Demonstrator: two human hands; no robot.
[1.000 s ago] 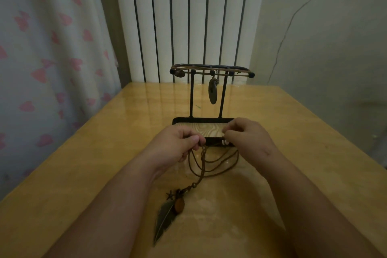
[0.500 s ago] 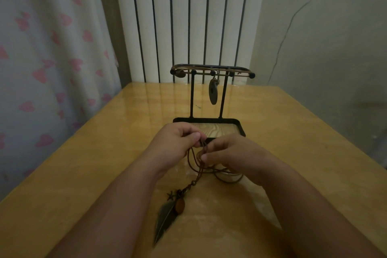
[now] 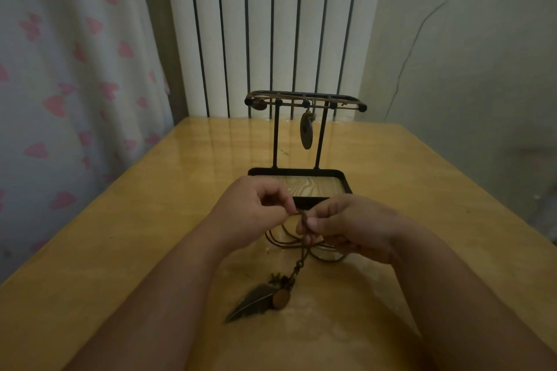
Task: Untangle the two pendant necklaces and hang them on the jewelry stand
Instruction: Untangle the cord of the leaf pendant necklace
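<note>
Just in front of the jewelry stand (image 3: pixel 275 135), the left hand (image 3: pixel 256 209) and right hand (image 3: pixel 357 227) each pinch the necklace cord (image 3: pixel 302 257). Its feather pendant (image 3: pixel 253 304) lies nearer the person, and an oval pendant (image 3: pixel 306 133) hangs from the stand's bar. Ease the loops apart gently, since the snarl seems hidden under the fingers. No writing is legible.

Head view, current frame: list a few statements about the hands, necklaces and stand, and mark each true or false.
1. The left hand and the right hand both pinch the brown cord. True.
2. The feather pendant hangs from the jewelry stand. False: it lies on the table, between the forearms.
3. An oval pendant hangs from the stand's top bar. True.
4. The stand lies tipped over. False: it stands upright.
</note>
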